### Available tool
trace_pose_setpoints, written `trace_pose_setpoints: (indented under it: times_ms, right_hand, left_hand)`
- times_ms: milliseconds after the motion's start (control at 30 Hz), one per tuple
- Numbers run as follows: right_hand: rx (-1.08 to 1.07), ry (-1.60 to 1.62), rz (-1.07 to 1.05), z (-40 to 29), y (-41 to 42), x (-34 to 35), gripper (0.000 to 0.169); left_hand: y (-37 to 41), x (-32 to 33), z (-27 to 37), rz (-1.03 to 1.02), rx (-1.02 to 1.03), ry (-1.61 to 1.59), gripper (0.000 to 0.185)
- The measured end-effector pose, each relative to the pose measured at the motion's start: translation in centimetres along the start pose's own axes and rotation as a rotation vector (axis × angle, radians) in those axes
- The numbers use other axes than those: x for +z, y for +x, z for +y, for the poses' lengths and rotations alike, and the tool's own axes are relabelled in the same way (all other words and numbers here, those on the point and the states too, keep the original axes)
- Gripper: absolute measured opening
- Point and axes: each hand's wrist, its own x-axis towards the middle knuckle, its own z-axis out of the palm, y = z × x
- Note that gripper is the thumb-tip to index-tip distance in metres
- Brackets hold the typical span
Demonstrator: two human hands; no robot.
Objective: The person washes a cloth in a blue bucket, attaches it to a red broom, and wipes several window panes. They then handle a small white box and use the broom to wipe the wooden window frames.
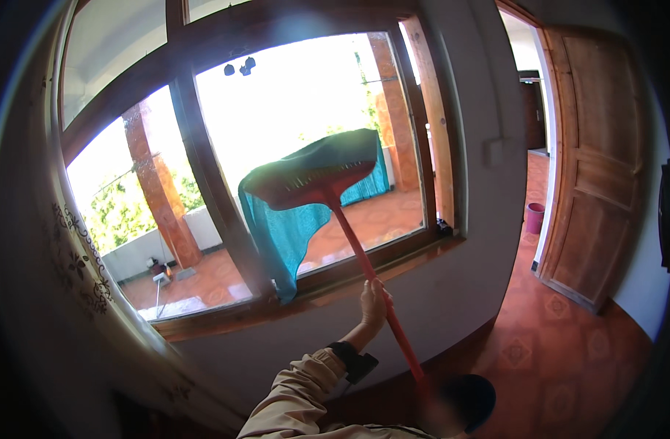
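My left hand (pixel 373 304) is wrapped around the red handle (pixel 352 233) of a long-handled tool, likely a dustpan. Its wide red head (pixel 313 186), with comb-like teeth, is raised in front of the window glass (pixel 291 99). A teal cloth (pixel 282 230) drapes over the head and hangs down to the sill at the left; another part hangs at the right. At the bottom edge, a blurred patch by the handle's lower end seems to be my right hand (pixel 442 414); its fingers cannot be made out. A black band with a dark device is on my left wrist.
The wooden window frame (pixel 206 159) and sill (pixel 313 293) span the wall ahead. A patterned curtain (pixel 85 258) hangs at the left. At the right, a wooden door (pixel 601 164) stands open onto red tiles, with a pink bucket (pixel 534 218) beyond. A dark round object (pixel 477 400) is low down.
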Motion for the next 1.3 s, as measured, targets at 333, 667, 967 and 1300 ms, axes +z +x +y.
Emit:
trace_pose_setpoints:
  times_ms: [333, 667, 967, 1300]
  right_hand:
    - [0.104, 0.345, 0.023, -4.8, 4.7, -0.5, 0.032]
    - [0.112, 0.717, -0.233, -14.3, 17.8, -10.8, 0.024]
    - [0.123, 0.654, -0.169, -13.9, 11.2, -3.4, 0.034]
    - [0.525, 0.674, -0.233, -4.2, -1.1, 1.1, 0.035]
  left_hand:
    - [8.7, 6.1, 1.8, -0.107, 0.122, 0.584, 0.043]
    - [25.1, 15.1, 18.3, -0.121, 0.361, 0.310, 0.029]
    - [20.9, 13.4, 12.5, -0.069, 0.311, 0.347, 0.027]
    - [8.1, 7.5, -2.9, -0.112, 0.186, 0.623, 0.042]
